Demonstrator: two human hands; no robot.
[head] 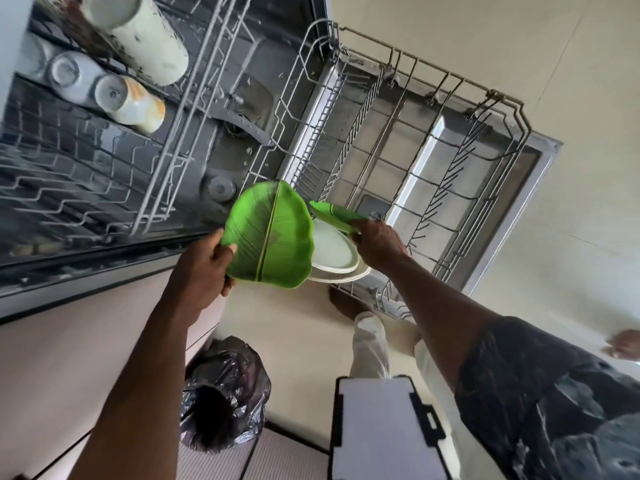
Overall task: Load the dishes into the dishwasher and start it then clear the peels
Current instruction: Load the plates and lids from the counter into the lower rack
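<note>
A pale cream floor (pixel 502 46) fills the upper right and right side of the frame, smooth and evenly lit by soft daylight, with a faint thin seam line crossing it at upper right. Along the left edge runs a beige cabinet front (pixel 69 358), its surface plain and matte, topped by a dark strip. Near the bottom centre stands a bin lined with a black plastic bag (pixel 225 393), glossy and crumpled. Just right of it, at the bottom edge, sits a white board with a black rim (pixel 377 434). A ribbed, striped mat (pixel 277 459) lies at lower centre.
</note>
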